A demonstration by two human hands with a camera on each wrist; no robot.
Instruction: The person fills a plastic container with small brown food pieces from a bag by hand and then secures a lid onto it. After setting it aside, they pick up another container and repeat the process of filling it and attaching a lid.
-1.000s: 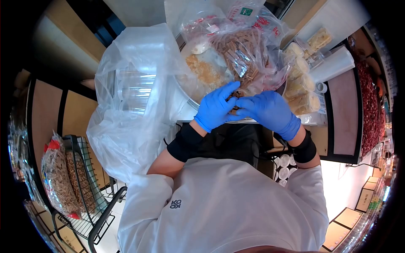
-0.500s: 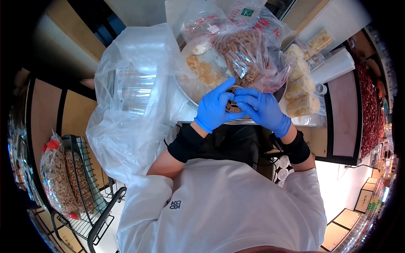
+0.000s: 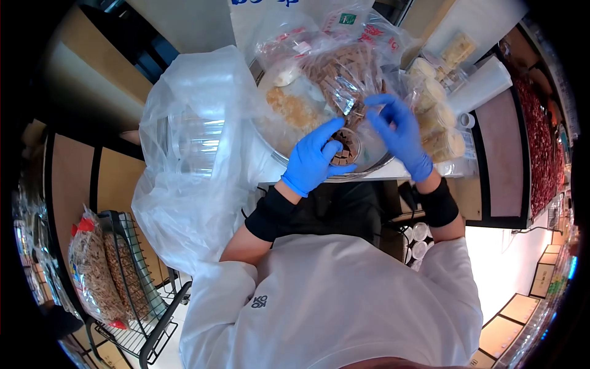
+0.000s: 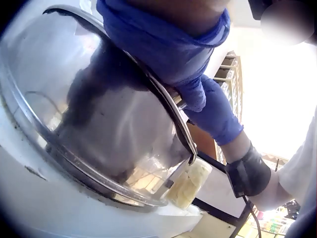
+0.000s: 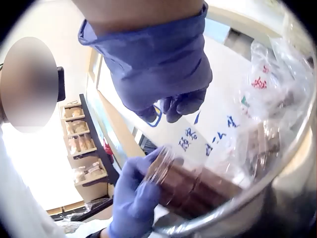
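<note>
The blue-gloved left hand [image 3: 310,158] grips a clear round tub [image 3: 345,146] of brown blocks at the near side of the metal basin [image 4: 114,119]. In the right wrist view, the left hand's fingers [image 5: 143,196] wrap the tub's clear wall, with stacked brown blocks [image 5: 183,188] inside. The gloved right hand [image 3: 399,138] hovers right of the tub, apart from it, its fingers bent and spread from the thumb; nothing shows in its grasp. Beyond both hands, a clear bag of brown blocks [image 3: 347,71] lies in the basin beside a bag with orange-brown crumbs [image 3: 292,109].
Left of the basin, a large translucent bag [image 3: 184,203] holds clear tubs [image 3: 203,138]. Filled tubs [image 3: 444,144] and a white roll [image 3: 482,86] stand at the right. A wire basket [image 3: 144,277] with bagged goods [image 3: 95,270] is at lower left.
The right hand has come away from the tub toward the right and up, with its fingers parting. The left hand keeps hold of the tub, whose top is now uncovered.
</note>
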